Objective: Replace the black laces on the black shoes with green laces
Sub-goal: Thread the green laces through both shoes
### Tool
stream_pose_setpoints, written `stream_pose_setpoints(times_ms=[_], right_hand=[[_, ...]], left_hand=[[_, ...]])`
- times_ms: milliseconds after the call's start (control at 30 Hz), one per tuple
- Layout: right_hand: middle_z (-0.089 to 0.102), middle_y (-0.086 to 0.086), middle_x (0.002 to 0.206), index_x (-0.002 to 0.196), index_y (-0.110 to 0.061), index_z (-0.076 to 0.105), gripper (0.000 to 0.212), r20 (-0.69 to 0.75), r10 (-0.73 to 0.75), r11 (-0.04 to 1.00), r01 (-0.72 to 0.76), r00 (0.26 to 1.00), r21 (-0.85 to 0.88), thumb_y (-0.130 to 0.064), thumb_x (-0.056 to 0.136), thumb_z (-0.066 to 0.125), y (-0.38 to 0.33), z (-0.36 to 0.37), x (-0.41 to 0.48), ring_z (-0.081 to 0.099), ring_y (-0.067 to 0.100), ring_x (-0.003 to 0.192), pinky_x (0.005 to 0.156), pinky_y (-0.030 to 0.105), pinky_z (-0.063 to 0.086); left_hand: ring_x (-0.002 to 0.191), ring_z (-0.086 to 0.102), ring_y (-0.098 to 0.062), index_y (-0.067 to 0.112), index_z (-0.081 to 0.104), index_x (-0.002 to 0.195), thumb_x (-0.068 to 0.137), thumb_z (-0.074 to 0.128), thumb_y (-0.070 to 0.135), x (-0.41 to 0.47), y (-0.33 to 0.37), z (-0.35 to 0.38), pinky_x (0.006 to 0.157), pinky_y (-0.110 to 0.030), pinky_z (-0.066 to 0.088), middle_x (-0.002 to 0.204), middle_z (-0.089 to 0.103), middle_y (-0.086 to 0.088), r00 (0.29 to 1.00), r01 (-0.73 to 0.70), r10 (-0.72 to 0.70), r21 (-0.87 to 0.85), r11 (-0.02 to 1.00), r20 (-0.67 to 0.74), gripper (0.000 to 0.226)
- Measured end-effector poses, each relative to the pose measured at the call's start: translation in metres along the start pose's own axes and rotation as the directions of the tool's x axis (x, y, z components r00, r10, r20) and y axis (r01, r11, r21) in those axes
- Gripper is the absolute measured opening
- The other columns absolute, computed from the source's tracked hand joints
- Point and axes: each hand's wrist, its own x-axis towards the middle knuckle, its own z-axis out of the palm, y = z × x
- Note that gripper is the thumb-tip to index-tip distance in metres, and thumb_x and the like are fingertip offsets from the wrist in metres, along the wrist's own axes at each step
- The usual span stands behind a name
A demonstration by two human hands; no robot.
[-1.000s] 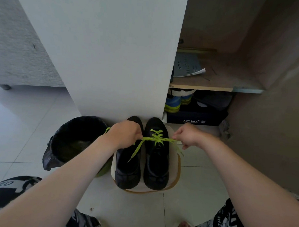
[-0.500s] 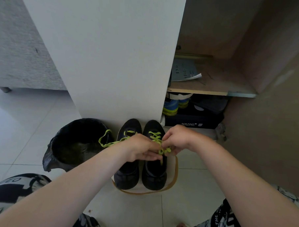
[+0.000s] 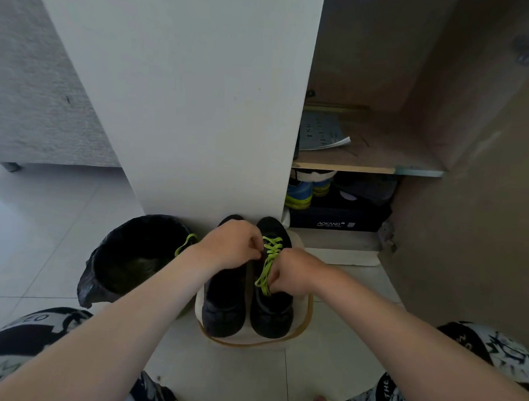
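Observation:
Two black shoes stand side by side on a pale mat [image 3: 305,320] on the floor. The right shoe [image 3: 272,309] carries a green lace [image 3: 270,255] crossed through its eyelets. My right hand [image 3: 293,276] pinches the loose green lace ends over that shoe's tongue. My left hand [image 3: 231,244] hovers curled over the upper part of the left shoe [image 3: 224,304], fingertips at the lace by the right shoe's eyelets. A green lace loop [image 3: 186,242] trails behind my left wrist. Laces on the left shoe are hidden by my hand.
A bin lined with a black bag [image 3: 133,255] sits left of the shoes. A white panel [image 3: 186,90] rises just behind them. To the right, an open wooden cabinet holds a booklet [image 3: 320,133], blue-and-yellow shoes [image 3: 300,192] and a dark shoebox [image 3: 338,215].
My hands pulled the lace ends apart, then came together over the right shoe. Now my right hand has drawn the lace ends back toward me and my left hand has moved up.

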Motion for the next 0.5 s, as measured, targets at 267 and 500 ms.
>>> stream_pose_setpoints(times_ms=[267,500], right_hand=[[0.076,0.014,0.087,0.095,-0.01,0.073,0.013,-0.12,0.098,0.888,-0.032,0.988,0.458,-0.016,0.092,0.061,0.02,-0.041,-0.015,0.071,0.03,0.063,0.044,0.026,0.049],[0.076,0.006,0.082,0.087,-0.012,0.071,0.02,0.001,0.164,0.966,-0.161,0.986,0.203,-0.031,0.084,0.077,0.02,-0.012,-0.004,0.074,0.023,0.067,0.051,0.025,0.048]], left_hand=[[0.088,0.064,-0.009,0.029,0.074,0.092,0.082,0.074,0.039,0.0,0.013,0.033,0.069,-0.026,0.047,0.088,0.069,0.013,0.989,-0.122,0.129,0.1,0.987,-0.071,0.014],[0.089,0.063,-0.02,0.026,0.052,0.09,0.082,0.066,0.048,0.004,0.022,0.051,0.063,-0.029,0.036,0.091,0.064,0.006,0.982,-0.067,0.123,0.347,0.935,-0.141,0.028]])
